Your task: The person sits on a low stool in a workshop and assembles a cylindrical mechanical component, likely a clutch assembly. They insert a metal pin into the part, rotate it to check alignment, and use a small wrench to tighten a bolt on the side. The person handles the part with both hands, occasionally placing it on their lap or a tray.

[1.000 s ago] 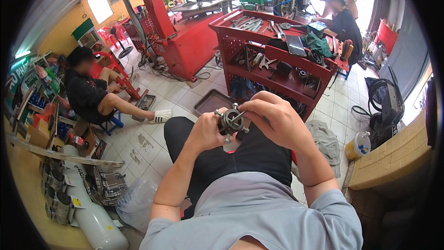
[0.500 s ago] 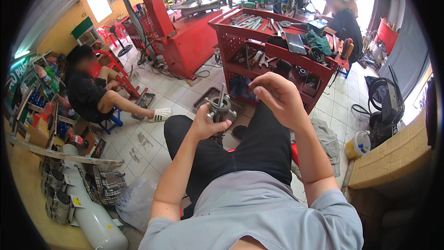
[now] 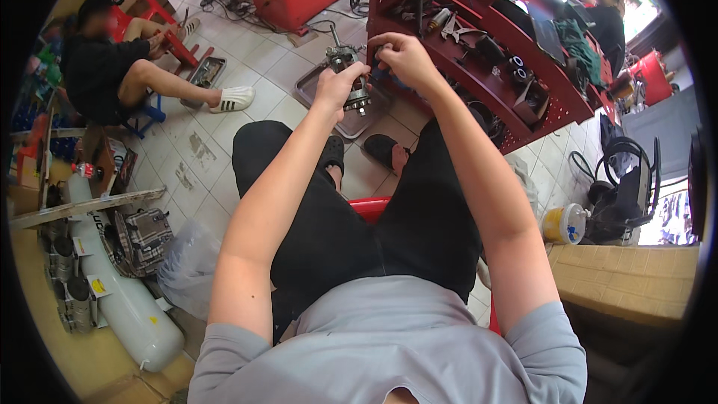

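Note:
My left hand point(image 3: 336, 90) is wrapped round a grey metal mechanical part point(image 3: 360, 97) with bolts at its ends and a thin rod rising from its top. It is held up between my knees, in front of the metal tray point(image 3: 379, 114) on the floor. Just right of the part, my right hand point(image 3: 404, 62) has its fingers bent into a pinch. Whatever lies between those fingertips is too small to make out. My left fingers cover some of the part's middle.
A red tool cart point(image 3: 449, 78) with tools on its shelves stands close beyond my right hand. At the left a person point(image 3: 112, 67) sits on a low blue stool. A white cylinder point(image 3: 123, 307) lies near left; a white bucket point(image 3: 562, 224) stands right.
My view has tipped downward, bringing my feet and more of the tray into sight. The part is turned differently in my left hand. My right hand has come closer to it, fingers pinched.

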A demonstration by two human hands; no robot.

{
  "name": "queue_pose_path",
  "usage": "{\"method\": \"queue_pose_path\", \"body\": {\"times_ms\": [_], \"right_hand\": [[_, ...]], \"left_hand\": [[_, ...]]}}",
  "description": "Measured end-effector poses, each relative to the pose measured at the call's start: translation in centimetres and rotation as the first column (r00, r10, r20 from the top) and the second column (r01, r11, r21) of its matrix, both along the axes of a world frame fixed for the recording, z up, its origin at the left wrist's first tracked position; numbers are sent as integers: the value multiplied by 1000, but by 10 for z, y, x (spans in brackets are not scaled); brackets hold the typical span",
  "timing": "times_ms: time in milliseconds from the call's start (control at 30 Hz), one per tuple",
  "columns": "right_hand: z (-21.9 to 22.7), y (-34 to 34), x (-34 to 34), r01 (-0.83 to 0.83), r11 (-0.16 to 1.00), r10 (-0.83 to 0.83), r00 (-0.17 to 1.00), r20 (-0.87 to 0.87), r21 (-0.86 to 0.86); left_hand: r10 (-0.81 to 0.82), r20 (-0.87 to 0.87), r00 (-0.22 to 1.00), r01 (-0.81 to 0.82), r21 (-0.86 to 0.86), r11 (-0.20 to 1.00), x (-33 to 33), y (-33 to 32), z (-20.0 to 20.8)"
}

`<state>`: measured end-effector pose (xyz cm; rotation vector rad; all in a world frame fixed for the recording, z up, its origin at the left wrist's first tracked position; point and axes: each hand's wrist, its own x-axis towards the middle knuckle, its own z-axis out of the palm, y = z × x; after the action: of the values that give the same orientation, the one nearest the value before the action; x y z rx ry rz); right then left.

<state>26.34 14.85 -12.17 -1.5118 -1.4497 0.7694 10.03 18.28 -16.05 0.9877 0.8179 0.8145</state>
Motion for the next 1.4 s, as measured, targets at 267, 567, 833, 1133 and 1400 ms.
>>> {"method": "queue_pose_path", "body": {"times_ms": [267, 567, 833, 1133, 1400], "right_hand": [[-143, 57, 32, 127, 958, -149, 986, -71, -258], [-315, 42, 25, 187, 838, -220, 976, -4, -512], [-354, 42, -7, 154, 722, -162, 985, 51, -674], [-357, 57, 0, 106, 689, -130, 991, 21, -717], [-296, 93, 55, 96, 750, -314, 923, -224, -655]], "left_hand": [[139, 4, 990, -135, -193, 972, 9, 40, -67], [70, -112, 991, -98, -274, 957, 56, 31, -135], [34, -449, 893, -25, 27, 999, 63, 47, -125], [97, -437, 894, -179, -151, 972, 73, 48, -170], [6, -193, 981, -56, -255, 965, 62, 55, -130]]}}
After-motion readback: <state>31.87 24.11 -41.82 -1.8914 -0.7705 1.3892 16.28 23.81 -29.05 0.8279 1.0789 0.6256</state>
